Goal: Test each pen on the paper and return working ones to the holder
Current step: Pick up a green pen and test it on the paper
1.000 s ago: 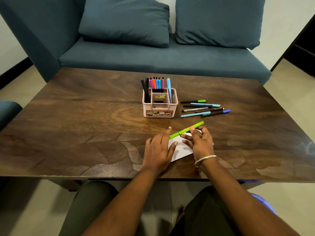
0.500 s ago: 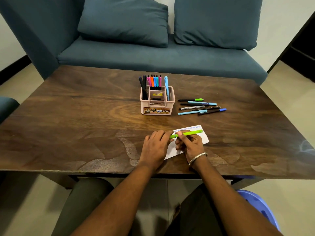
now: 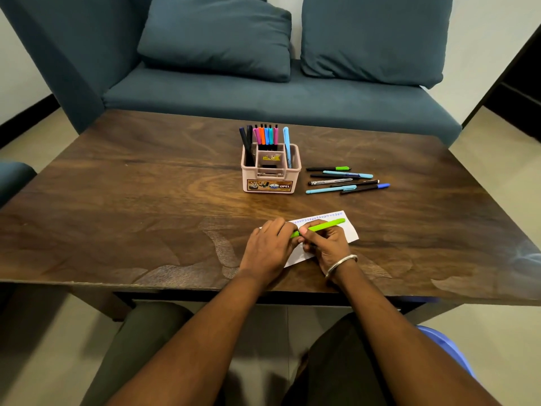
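Note:
My right hand (image 3: 326, 244) grips a bright green pen (image 3: 325, 225) that lies nearly flat over a small white paper (image 3: 349, 231) near the table's front edge. My left hand (image 3: 268, 249) lies on the paper's left part, its fingertips at the pen's left end. The pen's tip is hidden between the hands. A row of small blue marks runs along the paper's far edge. Behind stands a pink pen holder (image 3: 270, 169) with several coloured pens upright in it. Several loose pens (image 3: 347, 180) lie flat to its right.
The wooden table (image 3: 131, 200) carries everything. A blue sofa (image 3: 263, 92) with two cushions stands right behind its far edge. A blue plastic stool (image 3: 448, 350) shows below the table at the right, beside my knees.
My right hand has closed round the green pen and swung it flatter over the paper. My left hand slid in to meet the pen's left end.

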